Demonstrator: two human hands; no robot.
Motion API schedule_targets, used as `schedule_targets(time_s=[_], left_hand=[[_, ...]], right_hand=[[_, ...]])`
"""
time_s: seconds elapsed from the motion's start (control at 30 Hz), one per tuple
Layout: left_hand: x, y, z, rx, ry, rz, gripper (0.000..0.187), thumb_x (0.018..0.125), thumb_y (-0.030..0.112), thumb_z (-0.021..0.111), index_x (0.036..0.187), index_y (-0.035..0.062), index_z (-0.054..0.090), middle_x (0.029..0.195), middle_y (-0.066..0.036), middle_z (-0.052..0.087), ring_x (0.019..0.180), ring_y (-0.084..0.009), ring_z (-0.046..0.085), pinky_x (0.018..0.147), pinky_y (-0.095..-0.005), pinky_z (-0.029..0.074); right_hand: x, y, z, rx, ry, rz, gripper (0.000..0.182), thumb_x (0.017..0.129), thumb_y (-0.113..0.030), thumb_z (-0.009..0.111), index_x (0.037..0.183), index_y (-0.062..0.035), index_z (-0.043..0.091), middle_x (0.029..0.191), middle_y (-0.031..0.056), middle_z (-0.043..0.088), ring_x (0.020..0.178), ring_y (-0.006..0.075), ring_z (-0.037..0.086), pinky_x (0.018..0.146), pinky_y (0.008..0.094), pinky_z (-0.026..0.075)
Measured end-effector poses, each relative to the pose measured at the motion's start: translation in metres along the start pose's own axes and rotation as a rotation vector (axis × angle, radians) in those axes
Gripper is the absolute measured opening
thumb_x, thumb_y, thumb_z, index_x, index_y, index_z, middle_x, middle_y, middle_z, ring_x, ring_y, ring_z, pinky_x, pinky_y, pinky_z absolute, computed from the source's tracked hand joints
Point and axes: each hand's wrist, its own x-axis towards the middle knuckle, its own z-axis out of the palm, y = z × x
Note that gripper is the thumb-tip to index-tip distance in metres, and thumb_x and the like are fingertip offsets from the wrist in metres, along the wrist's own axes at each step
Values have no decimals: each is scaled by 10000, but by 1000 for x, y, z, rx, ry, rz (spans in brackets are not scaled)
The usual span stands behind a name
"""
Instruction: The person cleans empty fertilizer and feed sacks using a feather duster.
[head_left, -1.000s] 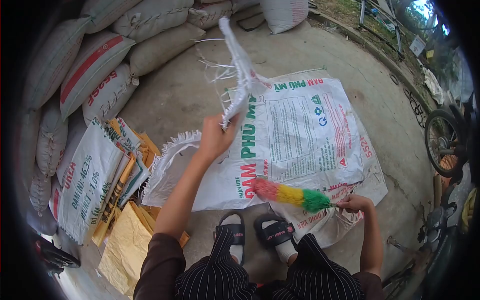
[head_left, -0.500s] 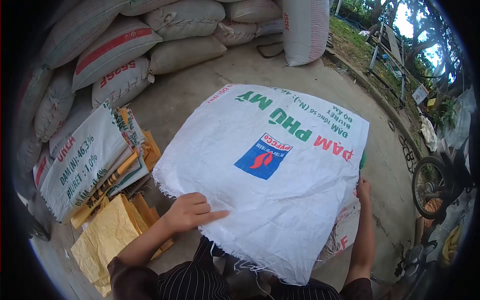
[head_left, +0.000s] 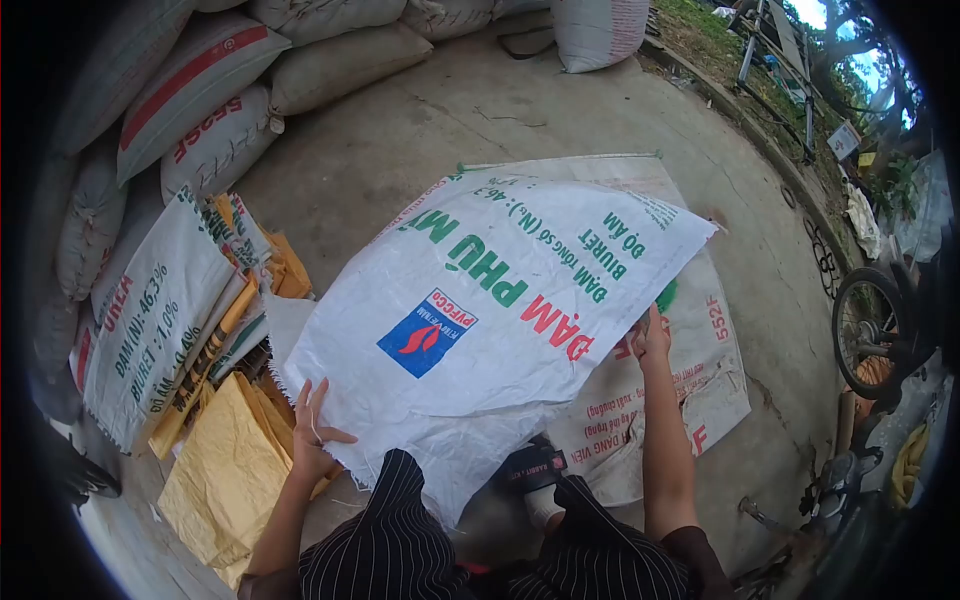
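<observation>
Half flattened at the centre of the frame: the white printed sack (head_left: pixel 500 345), open but askew over a paler sack (head_left: pixel 715 375), near edge crumpled and not yet squared. At its lower-left edge, left hand (head_left: pixel 318 440) with fingers spread; by its right edge, right hand (head_left: pixel 652 338) with fingers curled around a green duster (head_left: pixel 666 296), any pinch on the sack impossible to tell. Already folded at frame left, a pile of sacks (head_left: pixel 150 325).
</observation>
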Motion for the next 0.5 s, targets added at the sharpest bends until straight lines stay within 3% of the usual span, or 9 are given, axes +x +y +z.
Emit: schedule_targets(time_s=[0.1, 0.13, 0.17, 0.2, 0.23, 0.3, 0.33, 0.4, 0.5], left_hand=[[-18, -13, 4, 74, 49, 32, 247, 467, 61, 737, 673, 194, 707, 1386, -157, 297, 1282, -372, 233, 1022, -420, 248], [-24, -17, 10, 80, 43, 33, 247, 467, 61, 737, 673, 194, 707, 1386, -157, 297, 1282, -372, 233, 1022, -420, 248], [-29, -22, 17, 107, 180, -58, 271, 561, 81, 704, 811, 186, 687, 1376, -154, 309, 1271, -357, 260, 1014, -407, 267], [-31, -27, 22, 132, 317, -148, 303, 655, 102, 671, 949, 178, 667, 1366, -151, 321, 1260, -342, 287, 1006, -393, 286], [-30, -28, 30, 134, 312, -147, 303, 655, 102, 671, 949, 178, 667, 1366, -151, 321, 1260, -342, 287, 1006, -393, 286], [-29, -30, 48, -1386, 402, -704, 395, 855, 237, 487, 1228, 112, 459, 1312, -136, 377, 1215, -300, 363, 987, -381, 318], [-33, -44, 65, -1385, 401, -710, 395, 855, 237, 487, 1228, 112, 459, 1312, -136, 377, 1215, -300, 363, 987, -381, 318], [-38, -71, 102, -1385, 536, -789, 553, 908, 429, 333, 1307, 48, 303, 1267, -119, 409, 1165, -270, 418, 959, -379, 355], [27, 33, 61, -1366, 713, -988, 657, 874, 535, 333, 1294, 29, 327, 1247, -154, 417, 1122, -268, 445, 925, -386, 385]], right_hand=[[37, 11, 14, 108, -89, 182, 310, 803, -350, 618, 935, -90, 514, 670, -25, 488, 360, 30, 237, 306, 188, 165], [39, 7, 14, 170, -253, 154, 242, 787, -297, 631, 879, -109, 508, 603, -29, 448, 361, 47, 274, 315, 193, 195], [37, 4, 15, 232, -416, 122, 190, 770, -243, 645, 822, -129, 502, 535, -34, 407, 363, 63, 311, 324, 198, 224], [25, -6, 14, 234, -412, 126, 190, 770, -243, 645, 822, -129, 502, 535, -34, 407, 363, 63, 311, 324, 198, 224], [13, -20, 10, 317, -386, 161, 177, 768, -192, 635, 825, -118, 484, 550, -32, 398, 362, 61, 296, 319, 194, 221], [-15, -41, -3, 445, -350, 154, 146, 778, -105, 595, 801, -104, 450, 564, -33, 391, 357, 50, 264, 304, 181, 200], [-30, -40, -20, 490, -340, 114, 135, 791, -70, 564, 774, -101, 434, 562, -35, 394, 352, 40, 246, 295, 171, 182], [-48, -33, -72, 558, -298, 128, 159, 759, -48, 577, 808, -86, 431, 584, -24, 386, 360, 53, 251, 286, 189, 210], [-83, -4, -161, 568, -96, 107, 137, 755, -47, 552, 801, -82, 428, 590, -17, 401, 353, 55, 264, 278, 191, 222]])
